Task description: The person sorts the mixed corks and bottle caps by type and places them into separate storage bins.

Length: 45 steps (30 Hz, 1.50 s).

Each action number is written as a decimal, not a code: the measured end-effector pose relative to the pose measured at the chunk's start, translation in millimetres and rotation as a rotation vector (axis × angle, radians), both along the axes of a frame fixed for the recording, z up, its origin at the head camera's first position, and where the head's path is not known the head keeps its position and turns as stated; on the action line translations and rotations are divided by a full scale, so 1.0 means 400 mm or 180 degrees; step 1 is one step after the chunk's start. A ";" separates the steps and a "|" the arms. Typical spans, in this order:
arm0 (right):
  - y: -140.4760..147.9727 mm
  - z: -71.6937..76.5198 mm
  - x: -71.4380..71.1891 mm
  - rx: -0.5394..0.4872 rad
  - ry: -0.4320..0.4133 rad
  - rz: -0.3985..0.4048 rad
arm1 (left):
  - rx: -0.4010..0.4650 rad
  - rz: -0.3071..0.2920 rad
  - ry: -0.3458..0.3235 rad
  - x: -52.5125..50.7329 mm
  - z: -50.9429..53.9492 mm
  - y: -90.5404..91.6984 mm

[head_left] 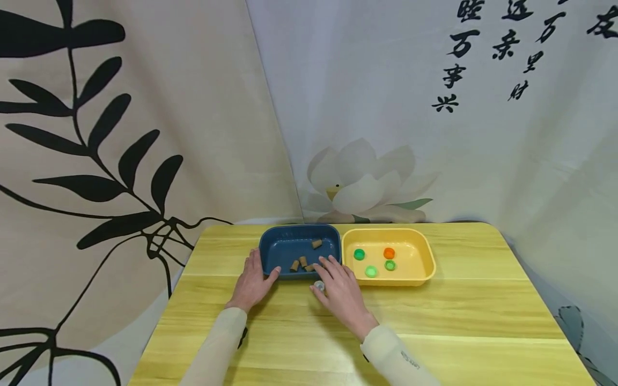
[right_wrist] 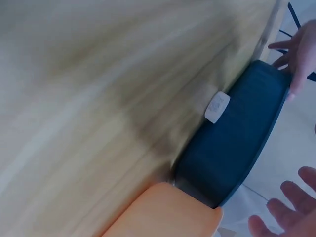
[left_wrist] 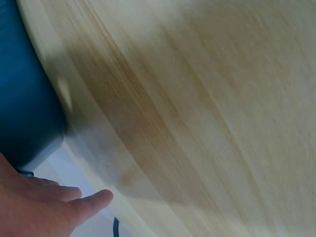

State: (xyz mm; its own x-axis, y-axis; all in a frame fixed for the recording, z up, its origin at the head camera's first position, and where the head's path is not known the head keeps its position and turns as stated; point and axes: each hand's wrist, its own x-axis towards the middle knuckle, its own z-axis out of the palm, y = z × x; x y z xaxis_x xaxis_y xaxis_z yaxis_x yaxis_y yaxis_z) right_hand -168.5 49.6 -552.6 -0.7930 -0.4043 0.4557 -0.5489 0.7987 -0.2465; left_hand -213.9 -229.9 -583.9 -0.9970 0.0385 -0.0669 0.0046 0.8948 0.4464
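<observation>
My left hand (head_left: 253, 281) lies against the left end of a blue tray (head_left: 277, 236), fingers extended along its edge and thumb spread. In the left wrist view that hand (left_wrist: 44, 205) shows beside the blue wall. Several brown corks (head_left: 302, 261) lie inside the tray. Over its front right corner, my right hand (head_left: 341, 292) is held with fingers spread, gripping nothing. A small whitish piece (right_wrist: 217, 107) sits on the table against the tray's front wall, near my right thumb; its kind is unclear.
Right of the blue tray stands a yellow tray (head_left: 425, 273) with a green cap (head_left: 359, 254), an orange cap (head_left: 389, 253) and two lighter green ones. Both trays are near the far edge of the wooden table (head_left: 483, 321), with printed curtains (head_left: 232, 107) behind.
</observation>
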 end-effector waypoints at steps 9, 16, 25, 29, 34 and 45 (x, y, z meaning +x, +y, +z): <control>0.017 -0.022 0.037 0.0045 0.0098 0.0214 | 0.0010 0.0022 0.0036 0.002 -0.003 -0.003; 0.026 -0.041 0.048 0.0163 -0.0001 0.0345 | 0.0113 0.0018 0.0026 0.004 0.000 -0.003; 0.025 -0.065 0.035 0.0336 -0.0188 0.0473 | 0.0450 0.0109 0.0137 0.013 0.011 -0.012; 0.015 -0.074 0.027 0.0405 -0.0379 0.0481 | 0.0506 0.0143 0.0317 0.021 0.019 -0.012; -0.005 -0.081 0.016 0.0527 -0.0529 0.0451 | 0.0524 0.0196 0.0508 0.035 0.023 -0.011; -0.012 -0.092 0.011 0.0649 -0.0581 0.0351 | 0.0485 0.0262 0.0693 0.069 0.026 -0.012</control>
